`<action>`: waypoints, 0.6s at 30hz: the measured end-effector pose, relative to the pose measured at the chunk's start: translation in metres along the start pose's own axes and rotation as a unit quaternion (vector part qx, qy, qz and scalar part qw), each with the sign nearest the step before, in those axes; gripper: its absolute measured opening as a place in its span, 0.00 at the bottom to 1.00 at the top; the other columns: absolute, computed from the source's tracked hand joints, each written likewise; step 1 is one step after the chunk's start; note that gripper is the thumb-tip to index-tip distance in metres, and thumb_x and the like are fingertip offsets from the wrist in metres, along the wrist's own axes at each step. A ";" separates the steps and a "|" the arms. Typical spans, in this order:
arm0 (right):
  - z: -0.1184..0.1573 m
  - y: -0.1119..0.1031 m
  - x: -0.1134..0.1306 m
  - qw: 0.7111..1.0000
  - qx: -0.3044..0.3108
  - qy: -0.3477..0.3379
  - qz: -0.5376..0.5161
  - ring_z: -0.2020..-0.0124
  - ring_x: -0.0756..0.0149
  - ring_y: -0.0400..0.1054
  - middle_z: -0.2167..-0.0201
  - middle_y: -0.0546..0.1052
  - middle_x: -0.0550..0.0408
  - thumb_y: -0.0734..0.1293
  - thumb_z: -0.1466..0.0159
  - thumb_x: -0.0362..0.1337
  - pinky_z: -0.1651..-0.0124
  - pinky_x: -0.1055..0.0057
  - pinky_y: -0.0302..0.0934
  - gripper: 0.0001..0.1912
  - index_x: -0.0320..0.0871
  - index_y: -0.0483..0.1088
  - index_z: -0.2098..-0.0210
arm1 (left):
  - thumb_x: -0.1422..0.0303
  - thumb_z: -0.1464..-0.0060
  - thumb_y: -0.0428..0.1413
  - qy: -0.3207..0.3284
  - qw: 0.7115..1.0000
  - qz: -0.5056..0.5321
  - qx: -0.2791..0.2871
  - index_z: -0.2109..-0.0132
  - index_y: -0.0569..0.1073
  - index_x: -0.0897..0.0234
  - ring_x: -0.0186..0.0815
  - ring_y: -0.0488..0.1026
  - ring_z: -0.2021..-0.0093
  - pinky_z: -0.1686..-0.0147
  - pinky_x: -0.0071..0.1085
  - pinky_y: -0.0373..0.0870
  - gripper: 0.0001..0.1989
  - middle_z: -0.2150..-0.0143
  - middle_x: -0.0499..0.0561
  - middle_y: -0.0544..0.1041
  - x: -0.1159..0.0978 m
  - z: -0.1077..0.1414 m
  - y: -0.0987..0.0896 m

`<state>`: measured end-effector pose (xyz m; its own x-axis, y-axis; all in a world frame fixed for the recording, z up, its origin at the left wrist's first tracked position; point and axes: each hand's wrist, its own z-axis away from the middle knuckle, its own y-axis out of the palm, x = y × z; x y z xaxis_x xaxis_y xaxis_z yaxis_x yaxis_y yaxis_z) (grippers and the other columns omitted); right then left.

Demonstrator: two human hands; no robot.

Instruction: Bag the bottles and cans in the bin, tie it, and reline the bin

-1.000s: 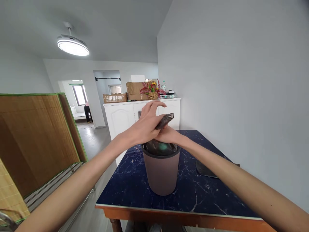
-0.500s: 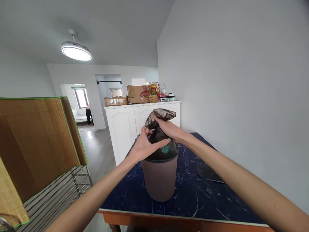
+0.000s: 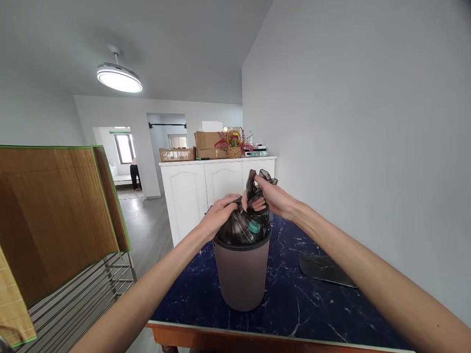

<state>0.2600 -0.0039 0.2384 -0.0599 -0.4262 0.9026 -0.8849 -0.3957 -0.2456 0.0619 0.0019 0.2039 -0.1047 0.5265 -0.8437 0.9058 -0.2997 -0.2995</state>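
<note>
A brownish-mauve bin (image 3: 241, 277) with a dark rim stands upright on a dark blue marbled table (image 3: 294, 304). Inside it is a thin black plastic bag (image 3: 237, 231), bulging above the rim, with something green showing through. My left hand (image 3: 222, 212) pinches the gathered neck of the bag at its left side. On the right, my right hand (image 3: 270, 196) is closed on the twisted top of the bag, part of which loops over its fingers.
A flat black item (image 3: 326, 269) lies on the table at right. Behind stands a white cabinet (image 3: 187, 196) bearing cardboard boxes (image 3: 209, 143) and a flower basket (image 3: 234, 151). At left, brown mats (image 3: 55, 211) hang over a metal rack (image 3: 117, 277). A person (image 3: 135, 174) is in the far room.
My right hand has moved slightly right, with the bag's top drawn into a narrower twist. My left thumb has come off the bag's front, and the left hand now pinches its neck.
</note>
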 end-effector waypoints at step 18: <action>0.004 0.002 -0.007 0.988 0.103 -0.022 -0.110 0.82 0.74 0.36 0.84 0.49 0.65 0.51 0.25 0.53 0.77 0.72 0.33 0.32 0.42 0.68 0.76 | 0.68 0.50 0.60 -0.047 0.987 0.149 0.036 0.65 0.79 0.62 0.43 0.73 0.56 0.49 0.36 0.66 0.05 0.65 0.51 0.79 0.007 0.003 -0.004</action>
<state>0.2607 -0.0047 0.2305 0.1488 -0.3446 0.9269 -0.7606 -0.6389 -0.1154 0.0565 0.0044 0.1979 0.1215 0.3310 -0.9358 0.8711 -0.4875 -0.0593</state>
